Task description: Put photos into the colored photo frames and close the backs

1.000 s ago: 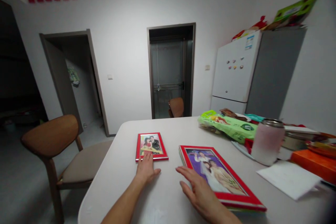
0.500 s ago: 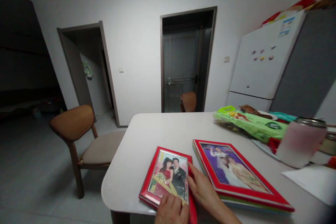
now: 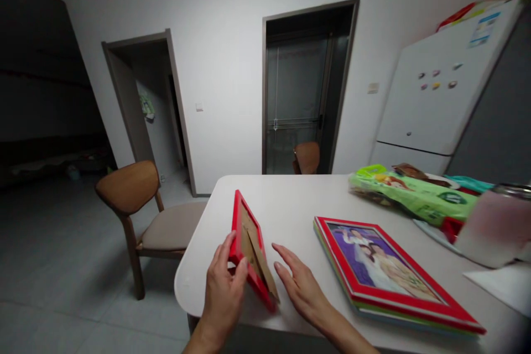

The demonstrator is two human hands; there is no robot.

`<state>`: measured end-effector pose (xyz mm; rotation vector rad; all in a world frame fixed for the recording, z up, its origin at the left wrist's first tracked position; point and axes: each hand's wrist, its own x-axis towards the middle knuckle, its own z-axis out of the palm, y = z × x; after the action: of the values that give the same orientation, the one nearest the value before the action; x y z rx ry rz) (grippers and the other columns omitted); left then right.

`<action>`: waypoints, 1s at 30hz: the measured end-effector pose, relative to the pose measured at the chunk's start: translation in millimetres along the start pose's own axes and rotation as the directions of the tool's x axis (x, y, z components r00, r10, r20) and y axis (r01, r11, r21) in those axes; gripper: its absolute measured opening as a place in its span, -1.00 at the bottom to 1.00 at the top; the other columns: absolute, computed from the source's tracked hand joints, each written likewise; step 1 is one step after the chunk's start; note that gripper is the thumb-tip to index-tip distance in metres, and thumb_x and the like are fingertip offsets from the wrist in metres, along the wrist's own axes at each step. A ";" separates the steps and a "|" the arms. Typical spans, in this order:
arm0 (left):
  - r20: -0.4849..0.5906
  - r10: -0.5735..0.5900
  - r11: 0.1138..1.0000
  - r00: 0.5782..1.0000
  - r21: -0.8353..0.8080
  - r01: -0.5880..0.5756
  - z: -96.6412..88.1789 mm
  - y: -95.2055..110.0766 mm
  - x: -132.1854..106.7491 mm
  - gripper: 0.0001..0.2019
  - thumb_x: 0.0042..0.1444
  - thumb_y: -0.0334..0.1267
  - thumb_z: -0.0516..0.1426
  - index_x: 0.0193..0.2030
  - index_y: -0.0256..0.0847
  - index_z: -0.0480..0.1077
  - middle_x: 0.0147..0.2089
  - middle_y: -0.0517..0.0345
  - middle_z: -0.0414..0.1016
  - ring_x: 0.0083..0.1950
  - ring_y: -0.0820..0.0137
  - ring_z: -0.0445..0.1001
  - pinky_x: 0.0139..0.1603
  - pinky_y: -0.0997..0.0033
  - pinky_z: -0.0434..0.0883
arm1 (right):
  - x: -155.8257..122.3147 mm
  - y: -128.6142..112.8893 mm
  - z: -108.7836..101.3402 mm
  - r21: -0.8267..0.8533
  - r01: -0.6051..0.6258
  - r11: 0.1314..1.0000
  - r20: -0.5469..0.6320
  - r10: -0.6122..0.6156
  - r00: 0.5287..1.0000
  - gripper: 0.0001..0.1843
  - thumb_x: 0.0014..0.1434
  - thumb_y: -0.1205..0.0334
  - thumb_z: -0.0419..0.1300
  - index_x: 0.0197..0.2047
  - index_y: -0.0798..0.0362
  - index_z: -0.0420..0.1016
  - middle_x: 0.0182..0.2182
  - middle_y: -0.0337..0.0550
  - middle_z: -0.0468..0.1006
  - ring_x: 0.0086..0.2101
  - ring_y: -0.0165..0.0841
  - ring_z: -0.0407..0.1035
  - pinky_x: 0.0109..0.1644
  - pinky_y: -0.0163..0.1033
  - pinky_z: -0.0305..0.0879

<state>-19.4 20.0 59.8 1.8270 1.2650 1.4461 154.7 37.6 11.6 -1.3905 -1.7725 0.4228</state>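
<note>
A small red picture frame (image 3: 256, 227) is tilted up on the white table, its brown backing board and fold-out stand facing right. My left hand (image 3: 226, 282) grips its near left edge between thumb and fingers. Just right of the stand, my right hand (image 3: 301, 282) is open, its fingers stretched toward the backing and apart from it. The photo side of the small frame is turned away and hidden. To the right of my right hand lies a larger red picture frame (image 3: 381, 265), photo up, on top of a flat stack.
The white table (image 3: 286, 193) carries a green snack package (image 3: 415, 191), a pinkish jar (image 3: 493, 227) with a metal rim, and white paper (image 3: 504, 285) on its right side. A wooden chair (image 3: 128, 191) stands at the left, another chair (image 3: 307, 157) behind the table.
The small picture frame has gone from lying photo up to standing tilted with its back showing. My left hand now holds its edge; my right hand has come off it and opened.
</note>
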 end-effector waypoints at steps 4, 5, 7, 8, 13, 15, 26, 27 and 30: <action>0.062 -0.194 0.978 0.979 -0.069 0.198 -7.7 -36.0 -13.9 -0.49 0.03 -0.24 -0.01 0.14 -0.28 0.00 0.09 -0.03 0.22 0.05 0.33 0.25 0.01 0.35 0.26 | -1.2 -0.6 14.8 -0.164 0.107 0.981 0.122 -0.087 0.989 -0.58 0.08 0.15 -0.07 -0.02 0.08 0.31 -0.03 -0.01 0.33 -0.02 -0.27 0.19 0.05 -0.11 0.12; 0.081 -0.219 0.974 0.972 -0.049 0.223 -8.4 -43.6 -18.3 -0.48 0.03 -0.24 -0.01 0.15 -0.32 -0.01 0.10 -0.05 0.22 0.07 0.33 0.24 0.04 0.33 0.22 | -3.1 0.5 16.3 -0.220 0.123 0.968 0.139 -0.094 0.986 -0.60 0.07 0.16 -0.06 -0.04 0.07 0.33 -0.04 0.00 0.34 -0.04 -0.25 0.20 0.02 -0.10 0.14; 0.107 -0.242 0.970 0.964 0.045 0.239 -8.9 -54.6 -26.3 -0.47 0.01 -0.24 -0.01 0.13 -0.37 0.02 0.09 -0.08 0.22 0.09 0.30 0.21 0.08 0.31 0.18 | -8.1 2.9 17.1 -0.325 0.149 0.934 0.153 -0.104 0.983 -0.63 0.07 0.18 -0.04 -0.08 0.05 0.36 -0.06 0.00 0.35 -0.08 -0.23 0.22 -0.03 -0.08 0.16; 0.119 -0.242 0.967 0.963 0.108 0.230 -8.8 -58.0 -29.7 -0.47 0.00 -0.24 -0.01 0.12 -0.38 0.04 0.09 -0.10 0.23 0.09 0.29 0.21 0.08 0.30 0.17 | -10.9 4.0 16.8 -0.368 0.157 0.917 0.153 -0.107 0.982 -0.64 0.06 0.19 -0.04 -0.09 0.03 0.37 -0.06 -0.01 0.35 -0.09 -0.22 0.22 -0.05 -0.08 0.17; 0.184 -0.167 0.923 0.969 0.375 0.088 -3.5 -64.7 -42.3 -0.52 0.02 -0.25 -0.06 0.08 -0.44 0.12 0.05 -0.16 0.25 0.07 0.23 0.21 0.09 0.23 0.15 | -25.4 8.7 13.4 -0.489 0.163 0.857 0.156 -0.098 0.983 -0.64 0.06 0.21 -0.05 -0.07 0.01 0.34 -0.06 -0.01 0.33 -0.10 -0.20 0.21 -0.10 -0.08 0.18; 0.210 -0.128 0.897 0.969 0.441 0.023 -0.5 -68.0 -47.0 -0.54 0.02 -0.26 -0.07 0.07 -0.46 0.14 0.06 -0.17 0.24 0.08 0.21 0.19 0.10 0.19 0.14 | -30.8 10.2 12.8 -0.520 0.163 0.838 0.151 -0.098 0.984 -0.65 0.06 0.21 -0.04 -0.07 -0.01 0.35 -0.06 -0.01 0.33 -0.10 -0.19 0.21 -0.10 -0.07 0.17; 0.330 -0.088 0.894 0.940 0.442 -0.072 -1.2 -52.3 -32.6 -0.50 -0.07 -0.31 0.05 0.06 -0.40 0.14 0.18 -0.17 0.04 0.19 0.22 0.01 0.16 0.19 0.06 | 1.1 14.7 -3.5 -0.488 0.080 0.869 0.189 0.015 0.982 -0.68 0.02 0.28 -0.04 -0.17 0.09 0.42 -0.21 -0.02 0.44 -0.18 -0.28 0.25 -0.11 -0.24 0.12; 0.359 -0.090 0.903 0.929 0.422 -0.075 -0.1 -49.4 -29.3 -0.53 -0.09 -0.31 0.07 0.03 -0.37 0.18 0.18 -0.16 0.05 0.19 0.22 0.02 0.16 0.19 0.06 | 8.3 17.2 -4.5 -0.496 0.061 0.866 0.173 0.030 0.984 -0.68 0.00 0.31 -0.03 -0.20 0.11 0.44 -0.24 -0.01 0.44 -0.19 -0.28 0.25 -0.11 -0.26 0.11; 0.450 -0.084 0.924 0.889 0.368 -0.099 3.1 -46.6 -22.4 -0.74 -0.12 -0.31 0.11 -0.22 -0.28 0.34 0.11 -0.10 0.18 0.17 0.20 0.07 0.15 0.17 0.06 | 25.7 24.4 -5.0 -0.508 0.013 0.861 0.166 0.083 0.983 -0.73 -0.05 0.36 -0.02 -0.33 0.10 0.48 -0.32 -0.03 0.44 -0.26 -0.33 0.28 -0.17 -0.32 0.11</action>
<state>-33.6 22.0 10.1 2.2553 1.3465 0.7164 173.0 68.2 7.8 -1.7964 -2.1109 0.0970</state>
